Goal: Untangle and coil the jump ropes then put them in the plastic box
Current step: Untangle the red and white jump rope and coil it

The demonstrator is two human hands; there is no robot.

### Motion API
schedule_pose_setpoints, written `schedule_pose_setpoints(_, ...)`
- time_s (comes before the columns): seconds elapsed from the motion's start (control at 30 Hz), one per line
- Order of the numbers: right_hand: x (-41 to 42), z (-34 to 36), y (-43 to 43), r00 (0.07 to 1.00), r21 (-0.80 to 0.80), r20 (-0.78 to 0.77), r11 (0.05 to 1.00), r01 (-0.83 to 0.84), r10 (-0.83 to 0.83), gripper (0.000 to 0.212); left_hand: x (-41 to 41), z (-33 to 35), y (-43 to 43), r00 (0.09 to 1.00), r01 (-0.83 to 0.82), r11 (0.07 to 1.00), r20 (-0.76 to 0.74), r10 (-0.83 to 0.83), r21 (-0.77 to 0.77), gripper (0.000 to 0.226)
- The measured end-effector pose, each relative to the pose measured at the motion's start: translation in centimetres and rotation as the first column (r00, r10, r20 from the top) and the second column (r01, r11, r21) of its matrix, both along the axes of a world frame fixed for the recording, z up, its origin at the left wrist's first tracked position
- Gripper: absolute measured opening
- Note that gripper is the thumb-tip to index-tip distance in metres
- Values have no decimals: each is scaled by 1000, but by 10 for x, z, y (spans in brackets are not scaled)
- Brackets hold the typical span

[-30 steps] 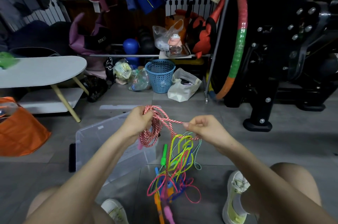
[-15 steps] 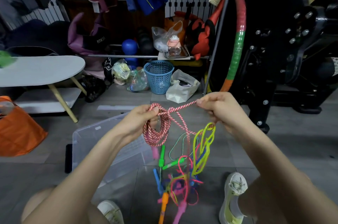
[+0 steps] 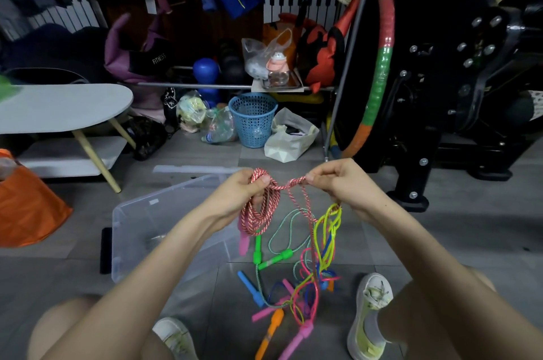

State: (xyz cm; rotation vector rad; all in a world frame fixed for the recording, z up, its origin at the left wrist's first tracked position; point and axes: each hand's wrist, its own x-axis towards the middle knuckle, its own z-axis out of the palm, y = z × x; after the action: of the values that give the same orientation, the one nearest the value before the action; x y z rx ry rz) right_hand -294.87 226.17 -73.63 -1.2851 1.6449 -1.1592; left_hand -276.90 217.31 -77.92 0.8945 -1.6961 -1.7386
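Left hand (image 3: 239,192) is clamped round the coiled red-and-white twisted jump rope (image 3: 258,217), its loops hanging under the fist. Right hand (image 3: 345,183) pinches a short stretch of that same rope just beside it, neon yellow rope loops (image 3: 329,221) dangling beneath. The bright tangle of other ropes and plastic handles (image 3: 293,295) trails onto the grey tiled floor (image 3: 440,242), beside the clear plastic box (image 3: 138,221).

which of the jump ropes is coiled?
The red-and-white twisted rope: its loops hang as a coil from the left hand, with the right hand pinching its strand. The yellow, green, pink and blue ropes dangle tangled below.
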Motion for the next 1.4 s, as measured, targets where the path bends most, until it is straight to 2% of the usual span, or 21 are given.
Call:
schedule_pose_setpoints(0.1,4,1,-6,998,39,9,997,-64,63,9,-8,3,8,998,44,994,54,-39,-99,16)
schedule_pose_setpoints(0.23,7,-3,-12,992,69,86,993,-94,88,10,-11,-1,6,998,-25,990,48,32,-138,15)
schedule_pose_setpoints(0.3,7,-5,-14,985,70,141,992,-107,97,10,-9,-3,3,994,-11,984,108,30,-178,12)
schedule_pose_setpoints(0.4,7,-4,-14,968,38,221,990,-134,123,13,-6,-12,2,970,37,974,244,19,-223,25)
schedule_pose_setpoints(0.47,6,-3,-14,965,22,231,991,-136,127,14,-6,-19,4,965,9,979,260,45,-206,29)
schedule_pose_setpoints(0.6,0,-7,-16,966,25,228,991,-129,120,16,-8,-20,4,978,-46,992,195,68,-115,11)
schedule_pose_setpoints(0.77,-17,-24,-14,980,139,194,988,-70,42,30,-1,-3,-4,985,-47,998,162,54,-47,17)
schedule_pose_setpoints(0.87,-15,-37,-11,982,270,131,948,-170,139,10,-2,10,-6,982,34,997,190,-19,-76,17)
schedule_pose_setpoints(0.97,-5,-40,-13,938,338,176,877,-342,299,21,-4,21,-6,983,84,995,166,-75,-51,17)
schedule_pose_setpoints(1.07,9,-40,-16,941,316,76,887,-337,331,7,-3,27,-4,980,123,990,167,-111,-66,14)
schedule_pose_setpoints(1.2,19,-47,-23,983,186,48,966,-181,175,9,7,31,-5,982,93,992,174,-77,-88,20)
schedule_pose_setpoints(1.27,11,-45,-27,976,107,-181,989,-100,118,8,16,30,-7,977,71,991,206,-46,-115,20)
schedule_pose_setpoints(1.33,4,-34,-28,892,9,-450,999,-43,43,10,23,28,-7,964,86,983,261,-42,-160,17)
schedule_pose_setpoints(1.37,3,-27,-27,871,-30,-491,999,-42,22,15,24,27,-6,957,102,979,288,-47,-179,16)
schedule_pose_setpoints(1.4,2,-19,-27,894,-48,-446,996,-71,43,19,25,27,-4,950,114,975,309,-50,-193,14)
